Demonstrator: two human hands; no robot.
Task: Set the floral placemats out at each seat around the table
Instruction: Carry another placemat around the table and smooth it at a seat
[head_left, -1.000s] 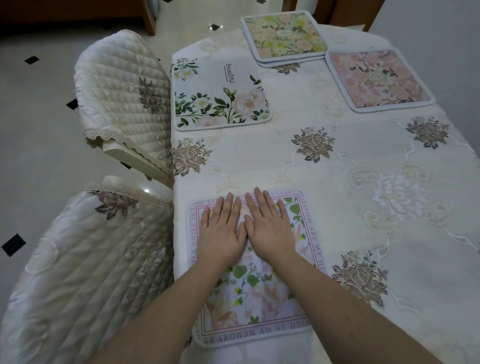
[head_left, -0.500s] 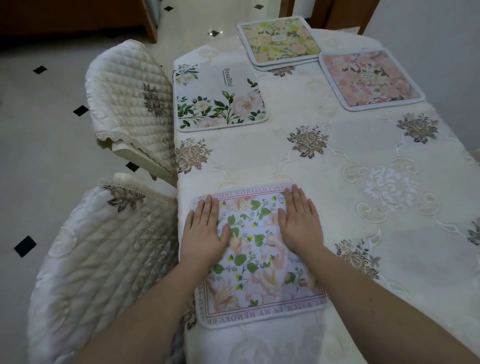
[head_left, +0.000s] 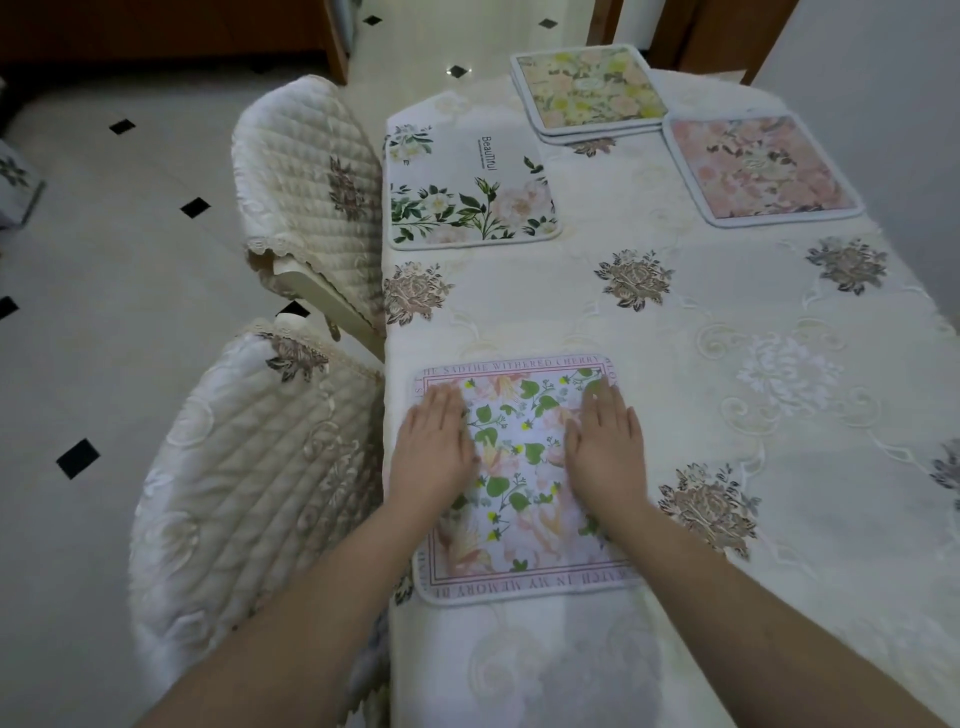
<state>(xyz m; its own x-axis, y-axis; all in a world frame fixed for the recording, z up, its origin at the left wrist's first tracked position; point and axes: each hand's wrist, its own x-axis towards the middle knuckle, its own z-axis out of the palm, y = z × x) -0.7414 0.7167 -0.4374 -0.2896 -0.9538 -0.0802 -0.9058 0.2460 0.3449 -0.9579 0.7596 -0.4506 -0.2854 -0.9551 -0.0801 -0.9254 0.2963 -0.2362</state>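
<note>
A placemat with green leaves and a lettered pink border (head_left: 522, 467) lies flat near the table's left edge, in front of the nearer chair. My left hand (head_left: 434, 449) rests palm down on its left side, my right hand (head_left: 605, 447) palm down on its right side, fingers straight. Farther along the left edge lies a white placemat with green-leafed roses (head_left: 467, 192). A pink floral placemat (head_left: 758, 169) lies at the far right. A small stack of yellow-green floral placemats (head_left: 589, 91) sits at the far end.
The table wears a cream embroidered cloth (head_left: 727, 322). Two chairs with quilted cream covers stand along the left side, the nearer one (head_left: 249, 467) and the farther one (head_left: 311, 176). White floor tiles with black diamonds lie to the left; a wall runs close on the right.
My hands were side by side at the middle of the near placemat; they have slid apart to its left and right sides. The view has shifted slightly.
</note>
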